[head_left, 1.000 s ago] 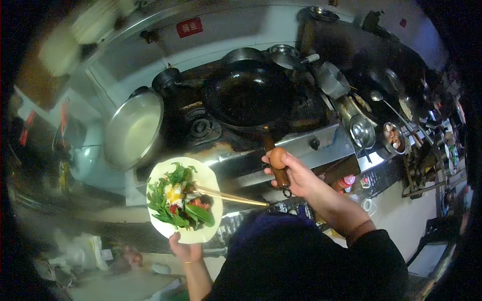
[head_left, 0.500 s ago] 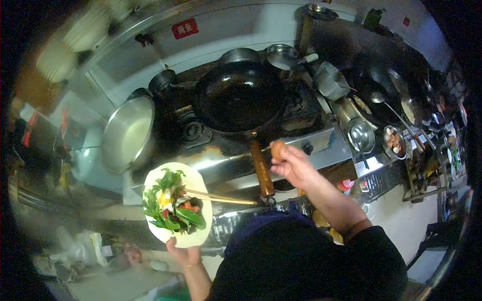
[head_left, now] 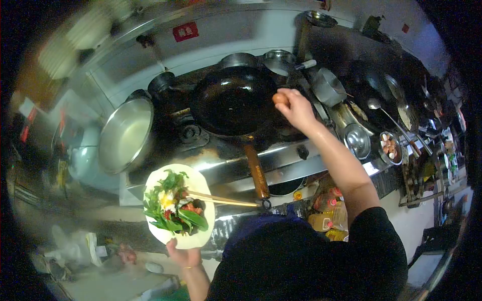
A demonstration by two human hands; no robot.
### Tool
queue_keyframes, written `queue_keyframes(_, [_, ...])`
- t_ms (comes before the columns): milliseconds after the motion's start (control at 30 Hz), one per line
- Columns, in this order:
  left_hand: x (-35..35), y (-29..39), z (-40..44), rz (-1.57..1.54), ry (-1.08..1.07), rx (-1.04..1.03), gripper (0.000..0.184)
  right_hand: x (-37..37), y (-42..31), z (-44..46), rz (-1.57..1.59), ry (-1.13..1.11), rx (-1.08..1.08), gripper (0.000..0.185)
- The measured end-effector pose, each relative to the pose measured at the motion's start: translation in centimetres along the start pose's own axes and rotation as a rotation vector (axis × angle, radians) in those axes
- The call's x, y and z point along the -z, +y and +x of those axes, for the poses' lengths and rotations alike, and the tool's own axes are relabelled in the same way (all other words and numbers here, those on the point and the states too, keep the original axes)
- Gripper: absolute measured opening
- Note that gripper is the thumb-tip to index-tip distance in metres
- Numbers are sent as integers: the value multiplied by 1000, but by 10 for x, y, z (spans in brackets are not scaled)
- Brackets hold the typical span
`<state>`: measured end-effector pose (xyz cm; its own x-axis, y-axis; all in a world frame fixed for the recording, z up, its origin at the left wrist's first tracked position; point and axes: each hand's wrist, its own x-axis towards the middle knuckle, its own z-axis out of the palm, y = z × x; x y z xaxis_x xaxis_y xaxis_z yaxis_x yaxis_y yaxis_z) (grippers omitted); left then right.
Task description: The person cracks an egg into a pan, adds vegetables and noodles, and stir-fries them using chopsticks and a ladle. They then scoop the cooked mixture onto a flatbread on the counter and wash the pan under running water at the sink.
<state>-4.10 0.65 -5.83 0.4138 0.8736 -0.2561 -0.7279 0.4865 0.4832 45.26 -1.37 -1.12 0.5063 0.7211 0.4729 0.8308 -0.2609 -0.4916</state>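
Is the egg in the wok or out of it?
Out: the right hand holds the egg near the wok; whether they touch, I cannot tell.

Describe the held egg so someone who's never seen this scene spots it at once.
Find the big black wok on the stove. At its right side is the person's right hand. The egg is the smooth, brown, rounded thing held there, unlike the brown-and-white pieces farther right.

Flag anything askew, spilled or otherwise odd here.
Only the chopsticks stand out: they jut well past the rim of the plate in the left hand, so they might get knocked. I see no clear spill.
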Motion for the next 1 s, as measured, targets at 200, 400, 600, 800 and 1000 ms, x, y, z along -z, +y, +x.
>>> queue_keyframes(200, [6, -1, 3, -28, 58, -5, 71, 10, -14, 33, 7, 96, 87, 38])
queue_keyframes(400, [-2, -5, 2, -57, 29, 4, 75, -10, 21, 36, -131, -176, 28, 38])
queue_keyframes(600, [11, -4, 4, -40, 110, -9, 76, -2, -7, 76, 55, 143, 78, 44])
queue_keyframes(800, [-13, -10, 3, -51, 93, 4, 78, -16, 46, 35, -166, -154, -25, 40])
queue_keyframes(1000, [-3, -11, 2, -85, 119, -3, 77, -17, 40, 80, -28, 39, 102, 45])
